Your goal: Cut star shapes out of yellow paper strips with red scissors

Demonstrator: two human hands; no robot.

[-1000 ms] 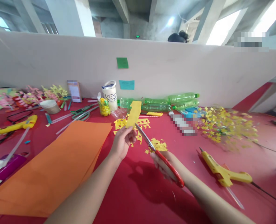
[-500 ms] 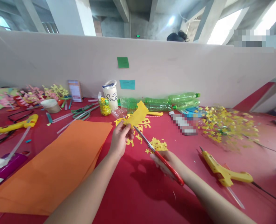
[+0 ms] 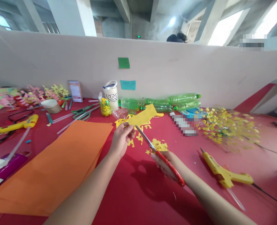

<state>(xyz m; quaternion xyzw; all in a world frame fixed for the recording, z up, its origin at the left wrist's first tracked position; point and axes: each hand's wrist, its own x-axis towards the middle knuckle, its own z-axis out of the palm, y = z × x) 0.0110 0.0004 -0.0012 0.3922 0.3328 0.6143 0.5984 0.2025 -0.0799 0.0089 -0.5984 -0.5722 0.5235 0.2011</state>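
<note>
A strip of yellow paper (image 3: pixel 143 116) is pinched at its near end by my left hand (image 3: pixel 123 137), its fingers closed. My right hand (image 3: pixel 167 164) grips red-handled scissors (image 3: pixel 167 165), with the blades pointing up and left. The blade tips lie at the strip's lower edge, close to my left fingertips; whether they touch the paper I cannot tell. Just beyond my right hand lies a pile of small yellow stars (image 3: pixel 159 145). Yellow scraps with star-shaped cutouts (image 3: pixel 139 137) rest on the red table beneath and behind the strip.
Orange sheets (image 3: pixel 56 165) cover the left side of the table (image 3: pixel 133 200). A yellow glue gun (image 3: pixel 222 172) lies at right, another glue gun (image 3: pixel 23 123) at left. Green plastic bottles (image 3: pixel 182 99) lie along the partition. Yellow stars on stems (image 3: pixel 227 125) spread at far right.
The yellow strip has tilted over to the right and now lies flatter from my left fingers. Both hands and the scissors have barely moved.
</note>
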